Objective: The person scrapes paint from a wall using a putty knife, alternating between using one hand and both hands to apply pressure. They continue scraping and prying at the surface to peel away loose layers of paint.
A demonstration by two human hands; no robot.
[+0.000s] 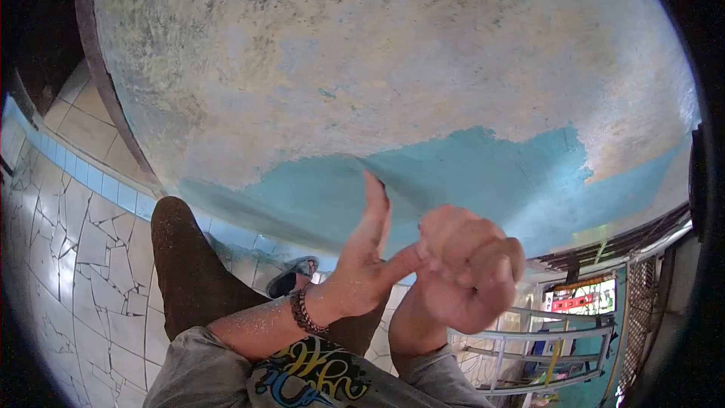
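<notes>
In front of the wall my left hand (362,268) is raised, with a braided bracelet (300,312) at its wrist. One of its fingers stretches upward, and its tip looks dark. Another digit reaches across to my right hand (472,268), which is curled into a fist. That digit's tip meets the fist and is partly hidden. Whether the right fingers grip anything more cannot be seen. Behind both hands is the wall (362,68), patchy grey and cream above, with a turquoise painted area (468,170) below. Pale specks dot the left forearm.
Cracked-pattern white floor tiles (98,242) lie on the left, with a light-blue tiled edge (91,177) along them. A sandal (283,282) shows near the wall's base. Metal rails (544,340) stand at lower right. My bent knee (177,234) is close to the wall.
</notes>
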